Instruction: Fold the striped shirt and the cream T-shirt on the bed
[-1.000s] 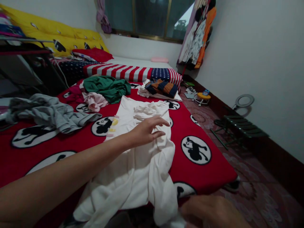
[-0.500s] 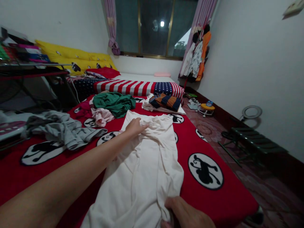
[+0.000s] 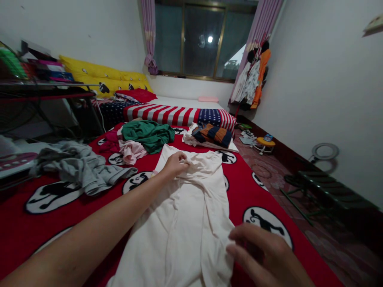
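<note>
A cream white garment (image 3: 185, 215) lies stretched lengthwise on a red blanket with black-and-white round prints (image 3: 60, 215). My left hand (image 3: 176, 163) reaches far out and its fingers are curled on the fabric at the garment's far end. My right hand (image 3: 263, 255) is low and near, at the garment's right edge, with fingers bent and pinching the cloth at its side.
A grey garment (image 3: 77, 165), a pink one (image 3: 131, 150) and a green one (image 3: 148, 135) lie in heaps to the left. Folded striped clothes (image 3: 214, 135) sit beyond. A stars-and-stripes cover (image 3: 176, 114), a dark folding stool (image 3: 326, 189) and hanging clothes (image 3: 254, 75) stand around.
The view has tilted up. My left hand moved from the garment's middle to its far end and closed on it. My right hand rose along the right edge, and the garment now lies straighter.
</note>
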The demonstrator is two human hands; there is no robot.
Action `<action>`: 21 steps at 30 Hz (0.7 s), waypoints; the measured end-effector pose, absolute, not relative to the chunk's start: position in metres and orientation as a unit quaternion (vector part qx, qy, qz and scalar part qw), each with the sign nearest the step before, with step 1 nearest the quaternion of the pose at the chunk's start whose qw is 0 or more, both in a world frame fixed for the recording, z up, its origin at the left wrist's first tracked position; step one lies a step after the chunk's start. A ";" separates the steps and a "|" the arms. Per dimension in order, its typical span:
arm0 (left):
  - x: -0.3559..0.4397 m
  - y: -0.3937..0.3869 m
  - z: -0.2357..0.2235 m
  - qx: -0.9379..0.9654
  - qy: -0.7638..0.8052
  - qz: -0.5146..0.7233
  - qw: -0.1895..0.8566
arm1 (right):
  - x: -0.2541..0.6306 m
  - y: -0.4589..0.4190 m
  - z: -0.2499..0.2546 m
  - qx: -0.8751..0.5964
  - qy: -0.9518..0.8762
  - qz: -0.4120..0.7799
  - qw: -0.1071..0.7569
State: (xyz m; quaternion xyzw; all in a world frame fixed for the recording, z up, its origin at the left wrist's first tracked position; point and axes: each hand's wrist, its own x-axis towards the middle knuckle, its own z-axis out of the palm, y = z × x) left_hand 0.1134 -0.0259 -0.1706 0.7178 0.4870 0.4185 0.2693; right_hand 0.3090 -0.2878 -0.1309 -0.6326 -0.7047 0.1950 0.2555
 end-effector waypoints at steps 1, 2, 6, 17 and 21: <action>0.113 -0.031 -0.171 0.729 0.469 0.421 0.267 | 0.313 -0.268 -0.124 -0.628 -0.706 0.174 0.275; 0.113 -0.036 -0.171 0.742 0.449 0.422 0.263 | 0.318 -0.245 -0.120 -0.624 -0.706 0.162 0.294; 0.112 -0.053 -0.175 0.773 0.397 0.424 0.256 | 0.339 -0.137 -0.125 -0.617 -0.690 0.118 0.360; 0.108 -0.055 -0.179 0.706 0.429 0.482 0.292 | 0.334 0.004 -0.153 -0.663 -0.678 0.146 0.282; 0.109 -0.051 -0.185 0.686 0.447 0.477 0.320 | 0.331 0.008 -0.155 -0.689 -0.641 0.146 0.305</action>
